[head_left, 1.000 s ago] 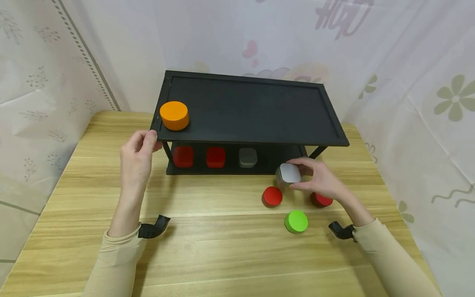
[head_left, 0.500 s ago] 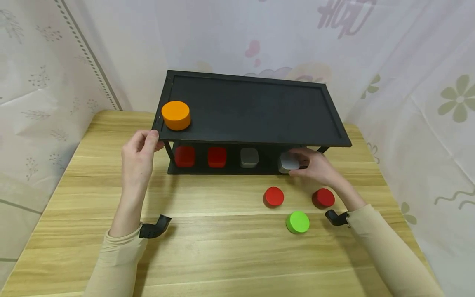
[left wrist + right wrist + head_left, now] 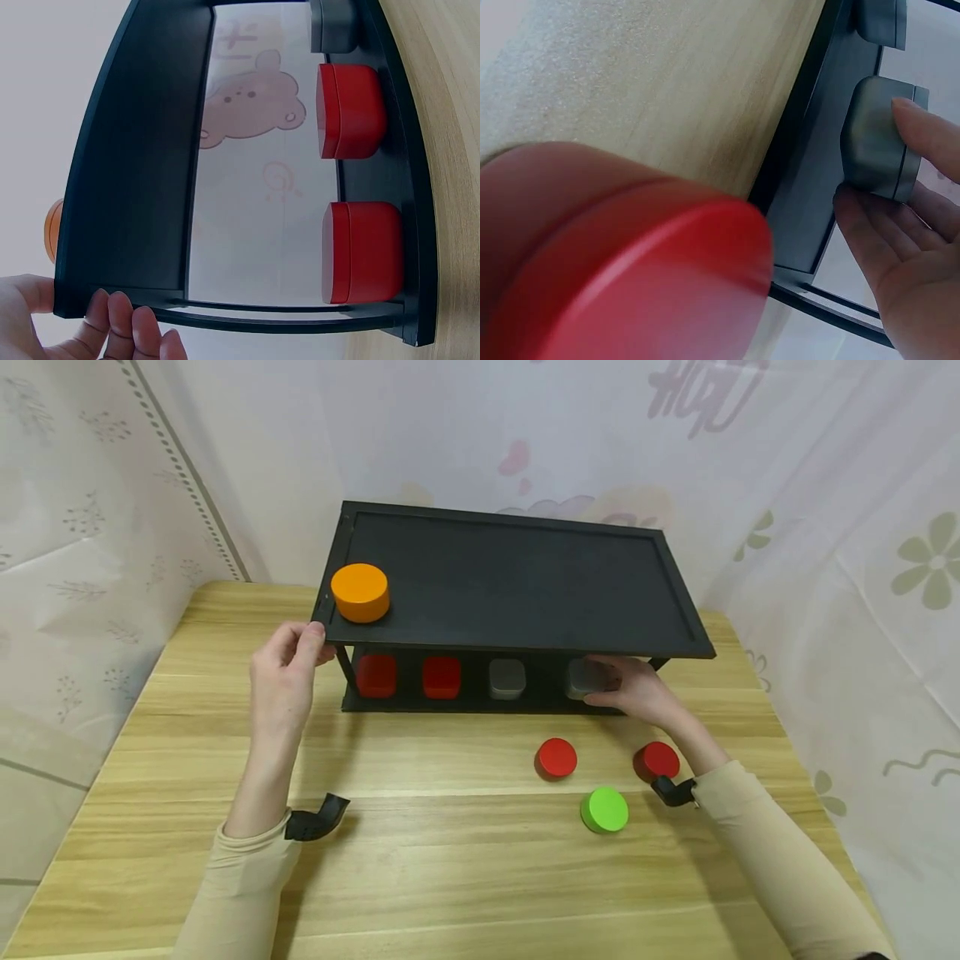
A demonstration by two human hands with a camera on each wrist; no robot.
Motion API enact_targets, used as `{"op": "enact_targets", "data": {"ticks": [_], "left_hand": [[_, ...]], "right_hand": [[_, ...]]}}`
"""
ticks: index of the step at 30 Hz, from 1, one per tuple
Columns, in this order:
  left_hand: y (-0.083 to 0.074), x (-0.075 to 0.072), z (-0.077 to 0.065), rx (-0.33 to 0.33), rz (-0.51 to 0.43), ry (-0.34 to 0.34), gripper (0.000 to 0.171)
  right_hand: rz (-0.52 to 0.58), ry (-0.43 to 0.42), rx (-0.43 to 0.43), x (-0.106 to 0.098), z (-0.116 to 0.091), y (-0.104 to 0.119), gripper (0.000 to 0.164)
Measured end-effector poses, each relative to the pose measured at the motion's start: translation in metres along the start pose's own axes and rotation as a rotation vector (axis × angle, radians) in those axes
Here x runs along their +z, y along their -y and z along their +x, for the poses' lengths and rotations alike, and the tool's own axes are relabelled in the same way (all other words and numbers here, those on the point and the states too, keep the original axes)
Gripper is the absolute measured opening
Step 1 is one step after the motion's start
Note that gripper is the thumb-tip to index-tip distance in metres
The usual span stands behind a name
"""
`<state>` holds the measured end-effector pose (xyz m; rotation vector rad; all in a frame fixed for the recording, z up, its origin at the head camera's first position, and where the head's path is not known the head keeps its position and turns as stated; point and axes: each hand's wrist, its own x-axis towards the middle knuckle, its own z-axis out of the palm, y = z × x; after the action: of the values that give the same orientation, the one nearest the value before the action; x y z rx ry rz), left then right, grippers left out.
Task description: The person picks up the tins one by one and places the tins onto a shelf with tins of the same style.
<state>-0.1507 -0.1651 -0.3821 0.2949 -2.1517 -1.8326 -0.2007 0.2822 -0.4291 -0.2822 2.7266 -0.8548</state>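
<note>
My left hand pinches the front left corner of a black two-tier shelf, thumb above and fingertips below the upper board. In the left wrist view, those fingers curl over the board's end. With thumb and fingers, my right hand holds a grey square tin at the right end of the lower tier. Left of it on that tier stand another grey tin, a red square tin and a second red square tin at the left end.
An orange round tin sits on the upper tier's left front. On the wooden table before the shelf are a red round tin, a green round tin and a darker red round tin near my right wrist. A patterned cloth hangs behind.
My right hand has carried the grey tin from in front of the shelf back onto the lower tier, beneath the upper board. The left hand stays at its corner.
</note>
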Motion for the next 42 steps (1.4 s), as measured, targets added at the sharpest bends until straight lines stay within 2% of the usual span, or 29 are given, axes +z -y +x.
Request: {"op": "enact_targets", "data": {"ticks": [11, 19, 42], "left_hand": [[0.000, -0.001, 0.000, 0.004, 0.032, 0.002, 0.039], [0.000, 0.001, 0.000, 0.018, 0.032, -0.001, 0.038], [0.001, 0.001, 0.000, 0.010, 0.027, 0.002, 0.039]], "right_hand": [[-0.006, -0.001, 0.009, 0.005, 0.007, -0.002, 0.066], [-0.041, 0.014, 0.051, 0.008, 0.011, -0.007, 0.068], [-0.085, 0.038, 0.013, 0.009, 0.012, -0.009, 0.071]]}}
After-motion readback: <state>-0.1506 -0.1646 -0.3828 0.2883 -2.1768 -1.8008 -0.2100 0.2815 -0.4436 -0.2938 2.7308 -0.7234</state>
